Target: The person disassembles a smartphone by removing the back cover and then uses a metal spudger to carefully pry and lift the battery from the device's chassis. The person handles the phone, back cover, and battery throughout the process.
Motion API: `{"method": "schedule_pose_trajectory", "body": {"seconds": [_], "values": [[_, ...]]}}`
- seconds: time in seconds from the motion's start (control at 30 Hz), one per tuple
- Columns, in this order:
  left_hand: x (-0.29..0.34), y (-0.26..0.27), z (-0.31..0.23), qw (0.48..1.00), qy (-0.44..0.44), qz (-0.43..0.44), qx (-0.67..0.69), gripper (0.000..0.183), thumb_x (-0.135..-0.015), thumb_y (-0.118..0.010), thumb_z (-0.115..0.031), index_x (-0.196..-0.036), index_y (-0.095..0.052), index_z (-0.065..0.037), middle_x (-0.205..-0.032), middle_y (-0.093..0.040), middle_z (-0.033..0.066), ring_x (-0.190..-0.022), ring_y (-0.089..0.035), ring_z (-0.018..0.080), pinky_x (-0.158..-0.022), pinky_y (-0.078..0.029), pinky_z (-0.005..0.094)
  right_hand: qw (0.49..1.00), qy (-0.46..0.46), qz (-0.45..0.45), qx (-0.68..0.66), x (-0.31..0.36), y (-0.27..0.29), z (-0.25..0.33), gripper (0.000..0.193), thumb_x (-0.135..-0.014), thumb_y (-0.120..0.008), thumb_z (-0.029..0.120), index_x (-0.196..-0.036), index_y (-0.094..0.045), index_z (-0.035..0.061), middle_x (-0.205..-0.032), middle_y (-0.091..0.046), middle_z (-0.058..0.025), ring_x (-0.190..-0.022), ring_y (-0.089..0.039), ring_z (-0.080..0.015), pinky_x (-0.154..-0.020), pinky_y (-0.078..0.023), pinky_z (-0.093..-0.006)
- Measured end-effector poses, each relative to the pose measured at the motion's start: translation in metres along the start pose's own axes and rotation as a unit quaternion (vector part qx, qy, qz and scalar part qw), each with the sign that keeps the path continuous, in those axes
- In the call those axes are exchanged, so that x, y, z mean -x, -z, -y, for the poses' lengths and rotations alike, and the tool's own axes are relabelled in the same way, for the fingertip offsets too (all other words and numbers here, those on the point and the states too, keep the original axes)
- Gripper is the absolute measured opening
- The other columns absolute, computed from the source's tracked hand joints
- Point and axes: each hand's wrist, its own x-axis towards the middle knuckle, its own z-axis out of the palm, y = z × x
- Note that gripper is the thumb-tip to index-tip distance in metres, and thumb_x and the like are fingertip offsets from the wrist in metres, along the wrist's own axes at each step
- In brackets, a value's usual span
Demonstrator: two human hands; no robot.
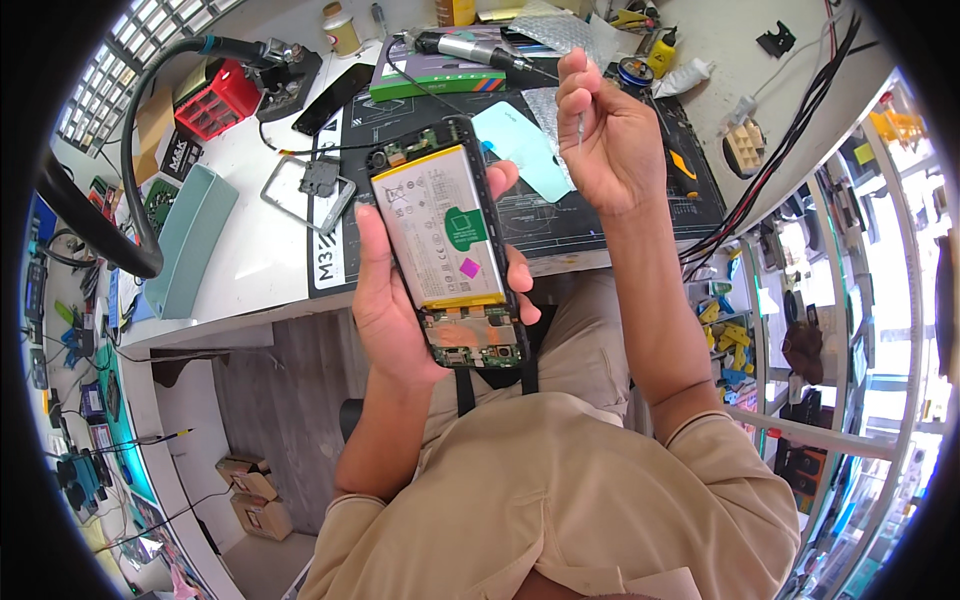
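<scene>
My left hand [385, 310] is wrapped round an opened smartphone [420, 225], thumb on one long edge and fingertips on the other. The phone is tilted in front of me above the bench edge. Its back is off, so a silver battery with a green label and a small magenta square shows, with bare circuit boards at both ends. To the right, my right hand [625, 150] is raised over the mat with fingers curled, apart from the phone. A thin pale tool [581, 128] sticks out below its fingers; its exact kind is too small to tell.
A pale blue phone back cover [525, 155] lies on the black work mat [560, 228]. Left of it are a grey phone frame [280, 200], a black phone [333, 98] and a teal tray [190, 245]. Behind stand a green box [440, 87] and a cylindrical power tool [462, 48].
</scene>
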Motion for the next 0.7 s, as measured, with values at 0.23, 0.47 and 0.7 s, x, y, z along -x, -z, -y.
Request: {"method": "schedule_pose_trajectory", "body": {"seconds": [0.23, 0.47, 0.7], "values": [[0.007, 0.004, -0.011, 0.998, 0.0, -0.031, -0.046, 0.085, -0.113, -0.023, -0.065, -0.168, -0.027, 0.0, -0.173, -0.032, 0.0177, -0.103, -0.068, 0.0378, -0.078, -0.067, 0.0573, 0.927, 0.012, 0.057, 0.372, 0.037, -0.016, 0.001, 0.03, -0.107, -0.068, 0.018, -0.131, -0.069, -0.0007, -0.091, -0.065, 0.0036, -0.064, -0.051, -0.0032, -0.056, -0.036, -0.0188], [0.009, 0.004, -0.003, 0.998, 0.034, -0.04, 0.033, 0.091, -0.11, -0.023, -0.073, -0.167, -0.03, -0.003, -0.168, -0.039, 0.0243, -0.107, -0.072, 0.0421, -0.083, -0.066, 0.0611, 0.832, -0.006, 0.095, 0.546, 0.056, -0.034, -0.005, 0.022, -0.097, -0.082, 0.017, -0.114, -0.083, 0.0016, -0.108, -0.078, -0.004, -0.073, -0.053, -0.003, -0.064, -0.042, -0.0219], [0.009, 0.003, 0.001, 0.995, 0.066, -0.068, 0.029, 0.091, -0.109, -0.023, -0.073, -0.167, -0.031, -0.003, -0.167, -0.04, 0.0233, -0.107, -0.072, 0.0414, -0.085, -0.065, 0.0591, 0.789, 0.11, 0.032, 0.604, 0.072, -0.022, -0.033, 0.019, -0.099, -0.077, 0.007, -0.115, -0.081, -0.0019, -0.094, -0.069, 0.0, -0.077, -0.056, -0.0081, -0.073, -0.047, -0.024]]}}
